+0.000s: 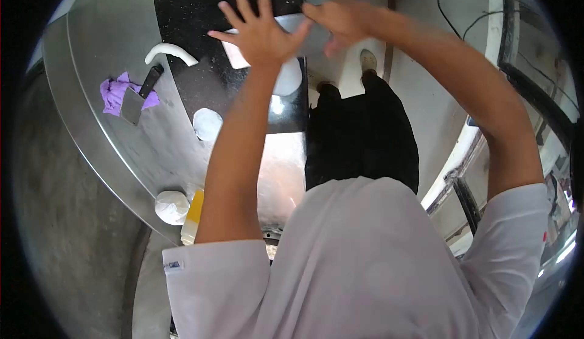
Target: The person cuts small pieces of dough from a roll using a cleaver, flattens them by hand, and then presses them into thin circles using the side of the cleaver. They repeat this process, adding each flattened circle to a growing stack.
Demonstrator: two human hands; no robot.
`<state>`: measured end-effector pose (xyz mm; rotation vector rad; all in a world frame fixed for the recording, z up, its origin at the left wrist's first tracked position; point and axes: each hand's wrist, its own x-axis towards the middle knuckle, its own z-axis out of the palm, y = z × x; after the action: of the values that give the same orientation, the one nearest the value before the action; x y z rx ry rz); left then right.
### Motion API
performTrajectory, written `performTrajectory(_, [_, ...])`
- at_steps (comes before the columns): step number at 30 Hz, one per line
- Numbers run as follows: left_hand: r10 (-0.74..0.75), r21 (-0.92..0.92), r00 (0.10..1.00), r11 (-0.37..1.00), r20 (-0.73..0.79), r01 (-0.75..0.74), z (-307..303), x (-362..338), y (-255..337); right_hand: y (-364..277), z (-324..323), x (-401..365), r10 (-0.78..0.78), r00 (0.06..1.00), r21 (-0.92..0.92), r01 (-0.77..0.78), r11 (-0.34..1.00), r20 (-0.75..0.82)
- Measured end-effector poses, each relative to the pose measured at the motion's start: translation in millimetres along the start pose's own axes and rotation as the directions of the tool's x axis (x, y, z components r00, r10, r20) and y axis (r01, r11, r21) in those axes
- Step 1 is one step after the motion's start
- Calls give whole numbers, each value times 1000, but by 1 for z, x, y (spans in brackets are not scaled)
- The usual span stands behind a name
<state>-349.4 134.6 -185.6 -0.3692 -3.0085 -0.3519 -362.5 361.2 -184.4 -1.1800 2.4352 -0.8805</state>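
Observation:
My left hand (264,38) is over the dark board (194,86), palm down with its fingers spread. Beneath it lies a broad, flat, shiny blade that looks like a cleaver (313,38), partly hidden by the hand. My right hand (344,23) is closed at the blade's right side; its handle is hidden and the hand is slightly blurred. Just below the blade is a thin, round, pale dough sheet (288,79). Another round dough sheet (207,124) rests at the board's lower left edge. A curved white dough roll (170,51) extends over the board's left edge.
On the steel counter (161,150), a second cleaver (132,106) lies across a crumpled purple cloth (113,94). Lower down are a white rounded bundle (171,207) and a yellow-and-white container (193,214). Black cables (465,26) hang at the right, and a person's shoe (368,61) shows on the floor.

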Motion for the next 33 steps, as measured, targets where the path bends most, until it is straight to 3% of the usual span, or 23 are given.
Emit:
performTrajectory(1, [-56,-2,998,998,-27,56,-7,8,-3,3,-7,15,-103,993,-46,100,994,-63])
performTrajectory(2, [-64,17,998,998,-18,64,-9,12,-10,-2,-6,24,-103,992,-58,99,993,-71])
performTrajectory(4, [47,-7,999,999,22,-47,-4,3,-24,-19,-8,35,66,984,104,-84,991,167])
performTrajectory(5, [91,-21,994,996,68,-90,-3,-5,-29,-35,-7,22,194,937,56,-219,974,290])
performTrajectory(7, [83,-9,991,997,109,-82,-2,-35,-6,-38,21,-9,231,941,106,-263,959,248])
performTrajectory(9, [61,19,987,998,152,-65,2,-24,5,-20,8,-7,221,944,107,-253,962,245])
performTrajectory(10, [46,-10,997,999,54,-45,7,-14,3,-18,6,-9,200,947,132,-239,962,253])
performTrajectory(12, [8,-53,999,999,-40,-11,5,4,3,28,17,3,-55,998,232,49,971,21])
performTrajectory(13, [-56,-6,997,998,-61,56,-1,9,6,24,2,23,-69,992,-44,74,996,107])
performTrajectory(14, [-148,61,988,987,38,145,-15,17,18,44,-16,37,-292,956,-154,289,945,5])
performTrajectory(15, [-242,143,962,964,127,224,-27,20,27,8,-44,38,58,963,-143,-21,990,262])
performTrajectory(17, [-137,116,981,986,135,122,-25,13,19,17,-1,26,29,995,-107,-19,994,98])
performTrajectory(18, [-49,110,988,993,146,33,-22,8,15,12,-1,17,34,994,-106,-23,994,102])
performTrajectory(20, [-18,167,983,986,182,-13,-23,1,22,-1,2,5,104,909,233,-212,949,404])
performTrajectory(21, [-25,184,977,983,213,-15,-21,6,23,10,5,10,102,908,227,-208,951,406])
performTrajectory(23, [-66,171,983,985,170,36,-20,21,20,31,24,16,-69,987,159,46,986,145])
performTrajectory(24, [-82,155,986,986,143,60,-22,23,19,37,25,23,-65,997,57,62,996,48])
performTrajectory(25, [-45,136,994,990,102,31,-21,27,12,26,-7,37,-188,965,253,138,957,184])
performTrajectory(27, [1,163,995,986,101,-17,-17,36,7,19,9,28,-12,1000,40,12,999,-8])
performTrajectory(28, [47,151,991,986,126,-66,-20,31,9,3,6,22,163,973,105,-181,978,161])
performTrajectory(29, [92,142,982,983,164,-116,-24,14,5,-23,6,13,314,889,149,-378,914,334])
performTrajectory(30, [156,224,964,953,214,-204,-20,-5,-4,-36,16,-2,271,929,128,-309,942,251])
performTrajectory(33, [192,219,954,945,231,-243,-18,2,-8,-31,30,-1,299,927,189,-343,920,227])
